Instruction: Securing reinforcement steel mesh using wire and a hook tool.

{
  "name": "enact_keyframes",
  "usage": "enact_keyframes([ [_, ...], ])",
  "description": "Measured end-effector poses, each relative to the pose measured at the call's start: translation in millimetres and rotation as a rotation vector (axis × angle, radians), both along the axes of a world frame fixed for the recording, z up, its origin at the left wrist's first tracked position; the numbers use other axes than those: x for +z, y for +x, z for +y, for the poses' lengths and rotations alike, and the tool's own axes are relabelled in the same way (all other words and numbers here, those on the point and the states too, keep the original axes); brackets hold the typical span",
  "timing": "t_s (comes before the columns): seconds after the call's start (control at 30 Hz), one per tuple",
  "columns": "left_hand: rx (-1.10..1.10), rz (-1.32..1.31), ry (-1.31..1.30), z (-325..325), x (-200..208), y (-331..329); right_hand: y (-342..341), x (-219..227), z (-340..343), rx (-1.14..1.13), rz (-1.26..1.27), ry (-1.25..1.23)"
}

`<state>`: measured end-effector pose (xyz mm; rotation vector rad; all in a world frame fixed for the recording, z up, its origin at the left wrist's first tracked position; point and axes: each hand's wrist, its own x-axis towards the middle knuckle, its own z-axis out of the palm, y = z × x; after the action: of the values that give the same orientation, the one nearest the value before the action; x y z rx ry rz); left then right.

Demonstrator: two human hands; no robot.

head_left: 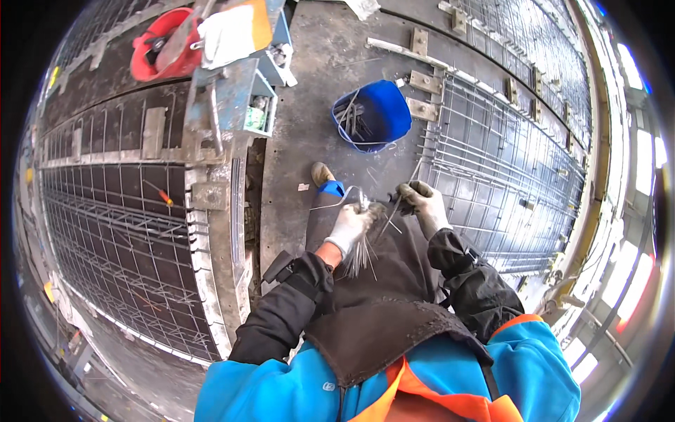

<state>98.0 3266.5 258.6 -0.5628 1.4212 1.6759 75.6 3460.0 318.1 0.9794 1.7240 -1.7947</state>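
Observation:
My left hand (350, 226), in a white glove with dark fingertips, is closed round a bundle of thin metal wires (361, 259). Their ends fan out below the fist, and a looped strand stands out above it. To the right, my right hand (427, 207), in a similar soiled glove, has its fingers pinched together on a few thin wires (392, 224) that slant down to the left. The two hands are apart, both over my dark apron (383, 281). Ahead of them stands a blue bucket (390, 112) with more grey metal pieces inside.
Steel rebar mesh lies in a form on the left (119, 232) and in another on the right (506, 169). A red bucket (144, 46) and a blue-grey open-fronted box (232, 91) are at the upper left. An orange-handled tool (166, 198) rests on the left mesh.

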Motion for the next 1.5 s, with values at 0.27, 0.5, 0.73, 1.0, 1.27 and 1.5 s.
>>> enact_keyframes([
  [0.27, 0.155, -0.241, 0.158, 20.1, -46.8, -45.6, -67.0, -104.3, -3.9, 0.005, -0.141, -0.148],
  [0.5, 0.405, -0.440, 0.100, 31.4, -139.4, -53.3, -127.4, -258.2, 36.3, 0.448, -0.142, 0.061],
  [0.73, 0.638, -0.490, 0.059, 53.2, -269.2, -44.8, -219.9, -522.4, 87.7, 0.917, -0.293, 0.790],
  [1.0, 0.787, -0.470, 0.077, 60.4, -363.4, -49.3, -187.7, -754.3, 112.7, 1.408, -0.401, 0.908],
  [1.27, 0.780, -0.481, 0.073, 65.6, -379.6, -62.7, -164.9, -740.7, 83.2, 1.326, -0.268, 1.002],
  [1.5, 0.755, -0.444, 0.065, 66.9, -382.1, -69.9, -185.4, -728.4, 138.5, 1.583, -0.006, 0.856],
])
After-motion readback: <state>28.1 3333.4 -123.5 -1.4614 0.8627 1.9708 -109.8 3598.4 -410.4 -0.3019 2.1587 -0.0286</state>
